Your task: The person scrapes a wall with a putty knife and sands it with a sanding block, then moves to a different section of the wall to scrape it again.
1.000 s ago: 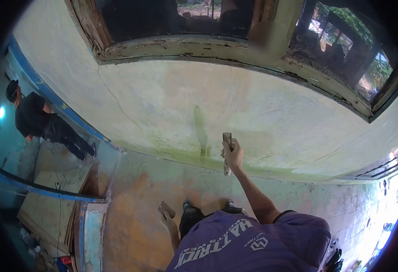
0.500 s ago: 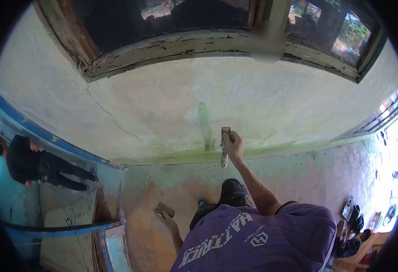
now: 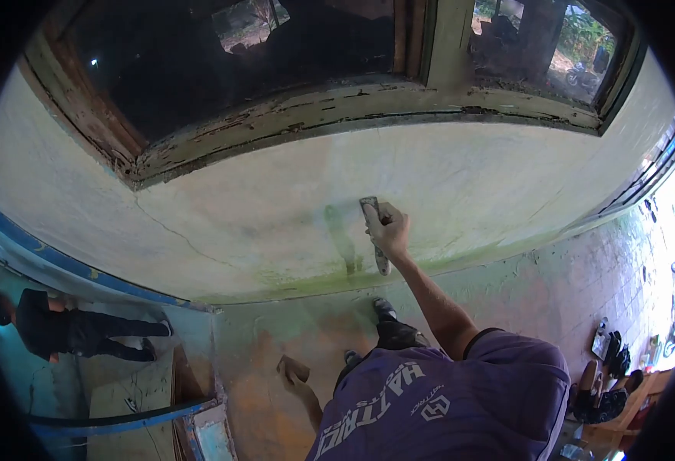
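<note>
My right hand point(image 3: 393, 230) grips a stained putty knife point(image 3: 383, 261) with its fingers wrapped around it. Its dark end points up and tilts slightly left, close to the pale wall point(image 3: 268, 207). Just left of the tool, a damp-looking green streak point(image 3: 340, 238) runs down the plaster. Lower down, by my left side, my left hand point(image 3: 297, 386) is closed on a flat brown rectangular piece point(image 3: 296, 368), whose material I cannot tell.
A weathered window frame point(image 3: 307, 111) crosses above the wall. At left, a person point(image 3: 76, 326) in dark clothes stands beyond a blue-edged partition point(image 3: 122, 421). Another person point(image 3: 603, 399) sits at right near wooden furniture point(image 3: 649, 403). The floor point(image 3: 499, 296) is patchy green and orange.
The camera view has shifted, so the window sits lower in it. My right hand has raised the putty knife relative to the green streak and tilted it. My left hand still holds the brown piece.
</note>
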{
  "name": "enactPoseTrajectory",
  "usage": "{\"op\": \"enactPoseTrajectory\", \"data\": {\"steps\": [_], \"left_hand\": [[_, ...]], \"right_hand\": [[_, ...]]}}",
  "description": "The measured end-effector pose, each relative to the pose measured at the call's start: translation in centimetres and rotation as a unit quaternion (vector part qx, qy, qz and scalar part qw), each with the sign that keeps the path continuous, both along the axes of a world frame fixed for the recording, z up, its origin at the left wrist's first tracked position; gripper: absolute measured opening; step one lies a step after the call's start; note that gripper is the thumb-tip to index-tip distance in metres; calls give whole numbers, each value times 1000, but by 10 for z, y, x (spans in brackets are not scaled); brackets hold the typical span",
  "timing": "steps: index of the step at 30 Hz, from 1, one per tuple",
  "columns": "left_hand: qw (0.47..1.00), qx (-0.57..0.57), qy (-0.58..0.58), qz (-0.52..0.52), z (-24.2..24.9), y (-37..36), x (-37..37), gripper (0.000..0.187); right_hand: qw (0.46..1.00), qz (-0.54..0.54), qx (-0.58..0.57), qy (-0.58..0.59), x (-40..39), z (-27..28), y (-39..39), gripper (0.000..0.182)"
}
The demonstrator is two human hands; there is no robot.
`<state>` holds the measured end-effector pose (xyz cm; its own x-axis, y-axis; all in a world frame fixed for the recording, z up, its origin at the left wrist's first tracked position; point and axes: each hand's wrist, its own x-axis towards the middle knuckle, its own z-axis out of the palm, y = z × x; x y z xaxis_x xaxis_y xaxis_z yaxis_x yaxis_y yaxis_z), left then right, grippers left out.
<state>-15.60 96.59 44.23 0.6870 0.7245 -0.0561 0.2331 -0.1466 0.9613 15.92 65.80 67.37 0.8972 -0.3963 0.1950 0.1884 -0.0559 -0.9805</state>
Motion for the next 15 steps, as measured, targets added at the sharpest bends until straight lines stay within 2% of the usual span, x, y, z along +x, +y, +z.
{"op": "enactPoseTrajectory", "data": {"steps": [4,8,9,12,15], "left_hand": [[999,-21,22,-41,14,-26,9,30],[999,24,20,-44,16,-23,7,28],[998,40,5,-38,18,-25,12,27],[999,-9,-35,-15,25,-24,12,28],[997,-72,1,-20,13,-16,8,29]], "right_hand": [[999,25,13,-19,4,28,8,18],[998,9,55,1,2,-14,3,19],[999,7,52,-6,2,-7,4,19],[998,25,46,-20,4,17,3,19],[995,67,75,-24,6,41,5,17]]}}
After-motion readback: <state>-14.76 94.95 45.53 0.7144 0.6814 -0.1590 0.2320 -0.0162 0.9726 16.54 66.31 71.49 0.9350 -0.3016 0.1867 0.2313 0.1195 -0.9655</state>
